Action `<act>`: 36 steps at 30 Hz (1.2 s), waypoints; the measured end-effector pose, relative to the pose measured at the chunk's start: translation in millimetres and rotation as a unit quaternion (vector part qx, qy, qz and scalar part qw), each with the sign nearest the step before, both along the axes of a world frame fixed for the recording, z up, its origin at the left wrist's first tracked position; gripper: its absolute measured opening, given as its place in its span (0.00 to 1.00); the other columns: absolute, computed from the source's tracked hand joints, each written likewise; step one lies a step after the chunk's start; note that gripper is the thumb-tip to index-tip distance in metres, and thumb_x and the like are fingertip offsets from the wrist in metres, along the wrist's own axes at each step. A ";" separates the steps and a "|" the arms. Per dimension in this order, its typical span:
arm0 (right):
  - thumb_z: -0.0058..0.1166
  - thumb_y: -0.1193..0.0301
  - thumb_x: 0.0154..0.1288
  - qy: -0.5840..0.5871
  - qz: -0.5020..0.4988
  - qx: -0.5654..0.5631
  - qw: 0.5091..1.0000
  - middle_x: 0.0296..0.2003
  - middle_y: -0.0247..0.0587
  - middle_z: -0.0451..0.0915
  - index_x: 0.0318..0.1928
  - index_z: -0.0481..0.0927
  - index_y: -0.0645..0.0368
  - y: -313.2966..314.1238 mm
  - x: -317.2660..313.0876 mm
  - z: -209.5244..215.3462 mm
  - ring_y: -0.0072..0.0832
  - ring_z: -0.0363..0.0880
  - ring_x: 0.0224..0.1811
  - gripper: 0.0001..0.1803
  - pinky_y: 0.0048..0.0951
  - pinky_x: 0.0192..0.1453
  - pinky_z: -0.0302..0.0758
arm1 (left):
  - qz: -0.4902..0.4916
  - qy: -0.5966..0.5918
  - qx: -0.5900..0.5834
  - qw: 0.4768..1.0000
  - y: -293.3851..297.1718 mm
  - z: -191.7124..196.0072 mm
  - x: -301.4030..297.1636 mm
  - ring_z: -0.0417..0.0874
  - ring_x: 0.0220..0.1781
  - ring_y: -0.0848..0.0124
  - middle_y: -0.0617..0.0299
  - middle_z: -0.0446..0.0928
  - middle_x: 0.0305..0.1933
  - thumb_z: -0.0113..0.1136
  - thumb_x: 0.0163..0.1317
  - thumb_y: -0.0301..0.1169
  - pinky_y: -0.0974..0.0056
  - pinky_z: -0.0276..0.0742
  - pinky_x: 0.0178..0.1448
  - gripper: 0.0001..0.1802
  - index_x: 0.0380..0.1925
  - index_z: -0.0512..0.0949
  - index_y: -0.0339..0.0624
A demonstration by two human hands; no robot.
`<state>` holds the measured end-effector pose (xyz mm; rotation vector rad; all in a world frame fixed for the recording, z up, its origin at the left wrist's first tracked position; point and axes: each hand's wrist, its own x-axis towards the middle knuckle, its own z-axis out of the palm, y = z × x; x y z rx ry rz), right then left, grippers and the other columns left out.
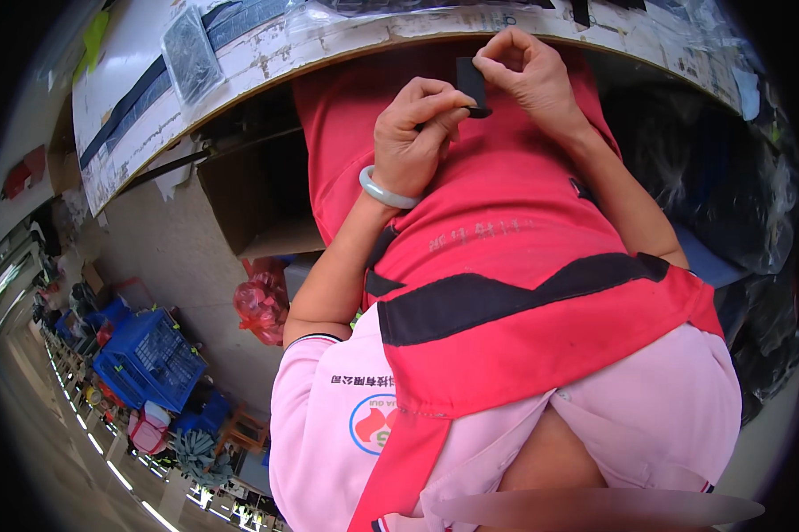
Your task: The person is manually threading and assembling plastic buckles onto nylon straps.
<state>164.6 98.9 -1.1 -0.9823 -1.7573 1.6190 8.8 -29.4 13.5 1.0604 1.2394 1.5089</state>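
A small, flat black strip (471,82) stretches between my two hands, above the lap of my red apron (452,195). My left hand (417,129), with a pale bangle at the wrist, pinches its lower end, where a dark edge curls past the fingertips. At the upper corner, the thumb and forefinger of my right hand (530,82) close on the same strip. Its material is too small to tell. Both hands are just off the near edge of the worktable (266,66).
On the worktable lie a clear plastic packet (192,58) and a long dark strip (124,111). Below it stand an open cardboard box (257,199) and a red plastic bag (262,301). Blue crates (151,359) are on the floor at left; dark plastic-wrapped bundles (727,195) are at right.
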 end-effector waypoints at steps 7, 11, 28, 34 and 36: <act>0.59 0.69 0.65 0.142 0.055 -0.109 0.982 0.41 0.33 0.80 0.48 0.76 0.60 -8.4 -49.9 53.5 0.15 0.78 0.40 0.14 0.18 0.44 0.76 | 0.067 -0.438 -0.189 0.876 -7.0 -33.3 -15.9 0.81 0.28 0.68 0.55 0.78 0.40 0.46 0.73 0.38 0.69 0.75 0.23 0.17 0.53 0.71 0.38; 0.55 0.69 0.68 0.063 0.220 0.020 0.973 0.44 0.34 0.80 0.56 0.74 0.57 -41.3 -75.6 62.4 0.16 0.78 0.41 0.17 0.18 0.39 0.79 | 0.113 -0.342 -0.184 0.915 -2.2 -24.5 -5.4 0.77 0.25 0.68 0.56 0.75 0.33 0.41 0.72 0.44 0.69 0.70 0.20 0.19 0.43 0.70 0.38; 0.56 0.68 0.67 -0.057 0.290 -0.207 0.933 0.27 0.34 0.82 0.37 0.79 0.63 -9.3 -31.2 21.9 0.15 0.76 0.28 0.10 0.17 0.32 0.69 | -0.049 -0.170 -0.206 0.962 2.1 -18.1 -11.7 0.68 0.15 0.81 0.66 0.71 0.20 0.45 0.71 0.51 0.78 0.61 0.17 0.27 0.57 0.68 0.40; 0.59 0.68 0.59 -0.084 0.216 -0.154 0.960 0.27 0.33 0.80 0.34 0.81 0.65 -0.9 -21.9 15.9 0.16 0.74 0.29 0.10 0.21 0.34 0.71 | -0.004 -0.102 -0.193 0.976 3.5 -27.3 -9.6 0.69 0.17 0.83 0.68 0.73 0.22 0.55 0.69 0.37 0.77 0.62 0.18 0.11 0.40 0.73 0.41; 0.59 0.68 0.57 -0.109 0.230 -0.080 0.964 0.25 0.35 0.80 0.34 0.81 0.64 3.9 -14.5 14.2 0.18 0.75 0.29 0.10 0.23 0.35 0.72 | -0.031 -0.035 -0.206 0.977 7.5 -27.0 -11.8 0.67 0.19 0.85 0.70 0.73 0.22 0.57 0.68 0.35 0.77 0.62 0.22 0.10 0.31 0.76 0.40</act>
